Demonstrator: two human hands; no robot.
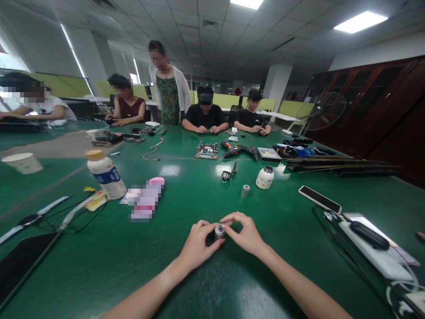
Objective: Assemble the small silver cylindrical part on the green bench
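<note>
Both my hands meet at the near middle of the green table point(199, 279) around a small metal cylinder point(219, 231). My left hand point(196, 244) wraps its fingers round the cylinder's left side. My right hand point(244, 232) pinches its top from the right. The part rests on or just above the tabletop; its lower half is hidden by my fingers. A similar small grey cylinder point(245, 191) stands a little farther back, with a white round jar point(264, 177) and small metal parts point(226, 175) behind it.
A white bottle point(106, 173) and a paper cup point(24, 162) stand at the left, a phone point(319, 199) and cabled devices point(372, 239) at the right. A circuit board point(206, 151) and a drill point(239, 151) lie farther back. Several people sit or stand along the far side.
</note>
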